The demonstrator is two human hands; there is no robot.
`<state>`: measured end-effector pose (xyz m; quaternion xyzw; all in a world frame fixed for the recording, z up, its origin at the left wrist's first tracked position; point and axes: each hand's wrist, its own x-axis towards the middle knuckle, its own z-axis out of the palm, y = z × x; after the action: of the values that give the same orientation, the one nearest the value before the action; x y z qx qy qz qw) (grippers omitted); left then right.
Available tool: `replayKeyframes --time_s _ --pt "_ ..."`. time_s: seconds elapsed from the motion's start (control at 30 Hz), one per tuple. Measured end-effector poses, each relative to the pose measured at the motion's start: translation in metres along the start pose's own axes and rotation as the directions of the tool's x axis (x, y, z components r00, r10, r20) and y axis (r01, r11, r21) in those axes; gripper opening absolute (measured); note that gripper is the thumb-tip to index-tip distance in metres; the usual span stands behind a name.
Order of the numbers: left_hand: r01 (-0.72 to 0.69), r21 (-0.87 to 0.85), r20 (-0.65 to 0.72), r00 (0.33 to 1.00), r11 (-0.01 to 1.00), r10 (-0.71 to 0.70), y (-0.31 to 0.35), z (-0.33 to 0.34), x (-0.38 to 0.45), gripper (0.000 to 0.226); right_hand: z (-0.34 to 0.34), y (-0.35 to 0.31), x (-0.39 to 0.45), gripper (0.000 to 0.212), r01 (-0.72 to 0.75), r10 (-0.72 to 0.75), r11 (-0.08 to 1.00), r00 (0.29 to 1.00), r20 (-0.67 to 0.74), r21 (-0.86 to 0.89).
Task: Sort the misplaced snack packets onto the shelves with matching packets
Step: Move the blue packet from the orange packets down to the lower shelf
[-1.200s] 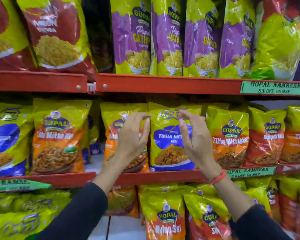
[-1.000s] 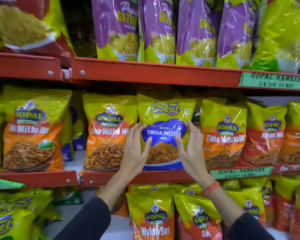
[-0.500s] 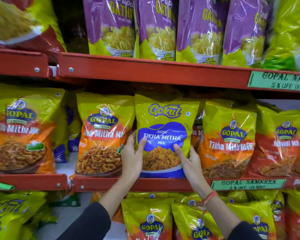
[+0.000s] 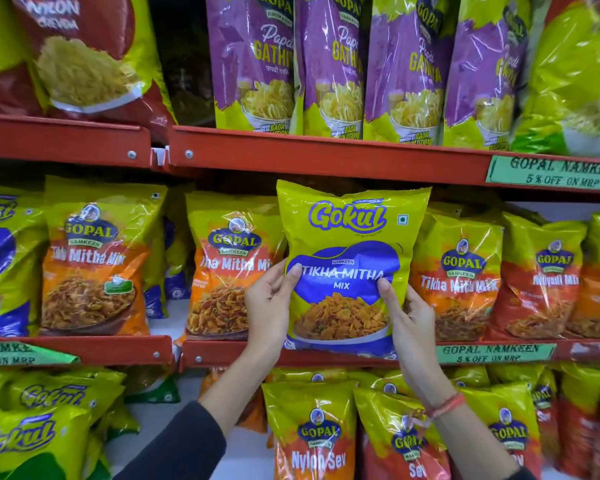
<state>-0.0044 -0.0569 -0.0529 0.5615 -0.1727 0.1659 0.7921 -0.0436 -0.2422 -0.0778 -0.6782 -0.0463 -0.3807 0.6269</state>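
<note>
Both hands clamp one packet: left hand (image 4: pixel 269 303) on its 9 o'clock edge, right hand (image 4: pixel 409 315) on its 3 o'clock edge, thumbs across the front. Gokul Tikha Mitha Mix packet (image 4: pixel 347 237) upright at middle shelf (image 4: pixel 243 353) front. Gopal Tikha Mitha Mix packets (image 4: pixel 229 268) just beside it at 9 and 3 o'clock.

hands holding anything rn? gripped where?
Yes: the Gokul Tikha Mitha packet, pinched at mid-height by left hand on its left edge and right hand on its right edge.
</note>
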Motion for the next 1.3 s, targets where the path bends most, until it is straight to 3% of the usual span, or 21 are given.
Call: replayKeyframes --time_s 0.27,0.4,0.53,0.63,0.7,0.83,0.97,1.07,1.17,1.3 --pt "0.062 -0.017 0.036 0.997 0.998 -0.061 0.03 -0.047 -0.031 0.032 0.022 -0.03 -0.059 0.031 -0.037 0.036 0.999 0.999 -0.024 -0.001" --pt "0.063 0.012 0.048 0.997 0.998 -0.064 0.037 -0.083 -0.053 0.017 0.041 -0.033 -0.095 0.055 -0.089 0.088 0.996 0.996 -0.034 -0.02" --pt "0.123 0.064 0.035 0.992 0.99 -0.125 0.025 -0.125 -0.076 0.015 0.06 -0.019 -0.138 0.038 -0.133 0.133 0.991 0.991 -0.004 -0.025" --pt "0.276 0.067 -0.054 0.961 0.959 -0.272 0.004 -0.16 -0.098 0.02 0.075 0.005 -0.172 0.073 -0.267 0.267 0.962 0.964 0.007 -0.051" --pt "0.347 0.116 -0.099 0.936 0.931 -0.337 -0.016 -0.186 -0.113 0.017 0.085 0.025 -0.194 0.073 -0.386 0.387 0.92 0.922 0.007 -0.067" --pt "0.526 0.161 -0.215 0.844 0.835 -0.491 -0.054 -0.229 -0.135 0.018 0.106 0.064 -0.227 0.045 -0.535 0.55 0.832 0.831 0.088 -0.146" --pt "0.693 0.145 -0.312 0.709 0.706 -0.632 -0.088 -0.257 -0.14 0.016 0.124 0.106 -0.237 0.052 -0.75 0.777 0.628 0.618 0.119 -0.207" --pt "0.765 0.09 -0.384 0.617 0.637 -0.687 -0.112 -0.27 -0.128 0.011 0.142 0.134 -0.232 0.054 -0.813 0.857 0.514 0.502 0.12 -0.274" --pt "0.806 0.04 -0.416 0.551 0.591 -0.723 -0.135 -0.279 -0.108 0.011 0.162 0.161 -0.218 0.07 -0.815 0.876 0.471 0.477 0.072 -0.337" --pt "0.835 0.019 -0.429 0.503 0.549 -0.75 -0.16 -0.287 -0.089 0.016 0.181 0.19 -0.203 0.064 -0.789 0.891 0.418 0.452 0.035 -0.45"
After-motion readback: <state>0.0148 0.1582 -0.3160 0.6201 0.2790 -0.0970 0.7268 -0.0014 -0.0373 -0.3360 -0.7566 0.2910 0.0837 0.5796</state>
